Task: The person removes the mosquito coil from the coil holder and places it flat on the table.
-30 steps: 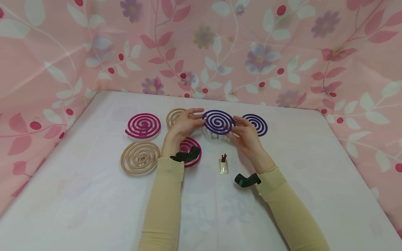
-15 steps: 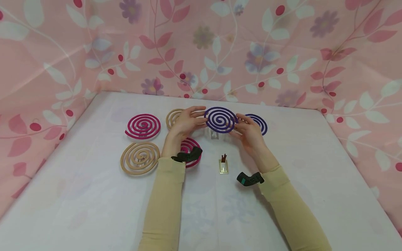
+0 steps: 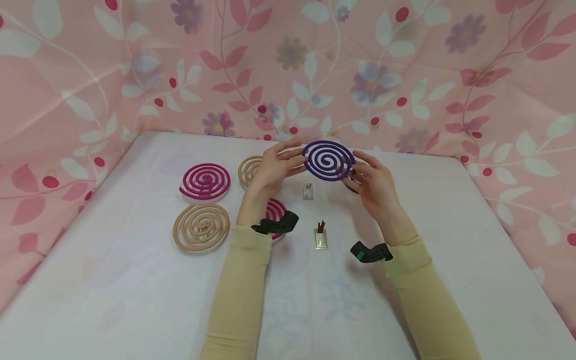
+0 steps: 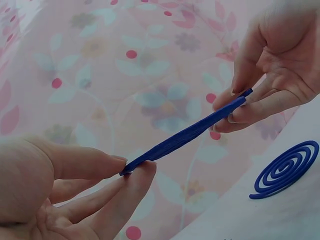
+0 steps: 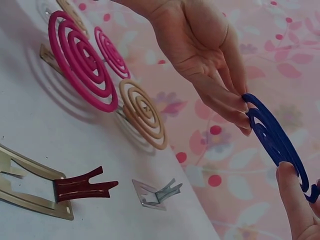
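A purple-blue mosquito coil (image 3: 327, 160) is held above the table between both hands, tilted. My left hand (image 3: 278, 167) pinches its left edge between thumb and fingertips, and my right hand (image 3: 377, 186) pinches the opposite edge. From the left wrist view the coil (image 4: 185, 131) appears nearly edge-on. Another blue coil (image 4: 285, 168) lies on the table beyond my right hand, mostly hidden in the head view. Below the held coil stands a small silver metal coil stand (image 3: 308, 191) with upright prongs. Nearer is a gold stand (image 3: 321, 241) with dark red prongs.
On the left are a pink coil (image 3: 206, 180) and a tan coil (image 3: 201, 227). Another tan coil (image 3: 249, 170) and pink coil (image 3: 275, 215) sit partly behind my left hand and wrist. Some coils rest raised on stands. A floral cloth (image 3: 288, 75) hangs behind the table.
Both hands have lifted the purple-blue coil and moved it to the right, exposing the silver stand. My right hand now covers most of the other blue coil.
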The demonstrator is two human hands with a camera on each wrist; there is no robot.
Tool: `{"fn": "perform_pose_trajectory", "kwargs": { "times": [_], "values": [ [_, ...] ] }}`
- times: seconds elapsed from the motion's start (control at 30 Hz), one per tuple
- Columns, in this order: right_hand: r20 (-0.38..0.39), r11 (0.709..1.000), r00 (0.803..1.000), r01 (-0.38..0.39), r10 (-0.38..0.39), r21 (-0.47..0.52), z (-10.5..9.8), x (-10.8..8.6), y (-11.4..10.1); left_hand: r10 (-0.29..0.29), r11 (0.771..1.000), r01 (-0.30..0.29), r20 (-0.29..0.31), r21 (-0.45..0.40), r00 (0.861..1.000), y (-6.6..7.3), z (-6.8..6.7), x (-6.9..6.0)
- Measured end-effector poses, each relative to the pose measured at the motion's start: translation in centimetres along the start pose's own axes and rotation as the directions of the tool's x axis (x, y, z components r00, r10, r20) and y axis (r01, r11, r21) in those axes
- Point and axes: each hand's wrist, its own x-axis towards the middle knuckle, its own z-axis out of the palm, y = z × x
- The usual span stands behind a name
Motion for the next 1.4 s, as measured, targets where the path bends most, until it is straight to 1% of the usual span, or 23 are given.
{"fn": "perform_pose_trajectory", "kwargs": {
  "times": [0.13,0.27,0.37,0.47,0.57,0.67,0.77,0.93,1.07,1.17,1.3,1.4],
  "values": [
    [0.021,1.0,1.0,0.012,-0.012,0.001,-0.4,-0.1,-0.6,0.008,1.0,-0.008,0.014,-0.001,1.0,0.1,0.4,-0.2],
    [0.055,1.0,0.998,0.022,-0.021,-0.004,-1.3,-0.1,-1.4,0.035,0.999,-0.035,0.042,-0.003,0.999,0.2,1.1,-0.4],
    [0.083,1.0,0.996,0.024,-0.023,-0.011,-2.2,-0.1,-1.9,0.058,0.998,-0.057,0.063,-0.018,0.996,0.1,1.7,-0.4],
    [0.098,0.999,0.995,0.027,-0.025,-0.024,-3.0,-0.1,-2.3,0.068,0.997,-0.065,0.072,-0.034,0.995,-0.2,2.3,-0.3],
    [0.1,0.999,0.994,0.036,-0.032,-0.038,-3.6,-0.1,-2.7,0.072,0.996,-0.069,0.052,-0.051,0.996,-0.5,2.9,-0.2],
    [0.109,0.997,0.993,0.057,-0.052,-0.046,-4.1,0.0,-2.9,0.073,0.996,-0.072,0.02,-0.06,0.997,-0.7,3.4,-0.1],
    [0.123,0.994,0.99,0.085,-0.076,-0.071,-4.7,0.1,-3.1,0.074,0.996,-0.073,0.004,-0.05,0.997,-0.8,3.9,-0.2],
    [0.137,0.977,0.986,0.122,-0.098,-0.177,-5.7,0.3,-3.5,0.069,0.997,-0.069,0.018,-0.032,0.997,-1.0,4.6,-0.2],
    [0.138,0.961,0.987,0.119,-0.086,-0.25,-6.8,0.4,-3.8,0.072,0.997,-0.071,0.033,-0.026,0.997,-1.6,5.3,0.0],
    [0.152,0.958,0.987,0.097,-0.057,-0.27,-7.7,0.5,-4.1,0.071,0.997,-0.07,0.03,-0.038,0.997,-2.2,6.0,0.1],
    [0.16,0.956,0.987,0.066,-0.02,-0.286,-8.6,0.6,-4.4,0.065,0.996,-0.064,0.008,-0.065,0.998,-2.9,6.7,0.4],
    [0.143,0.948,0.99,0.059,-0.014,-0.311,-9.0,0.7,-4.5,0.067,0.995,-0.068,-0.008,-0.078,0.998,-3.3,7.1,0.5]
  ]
}}
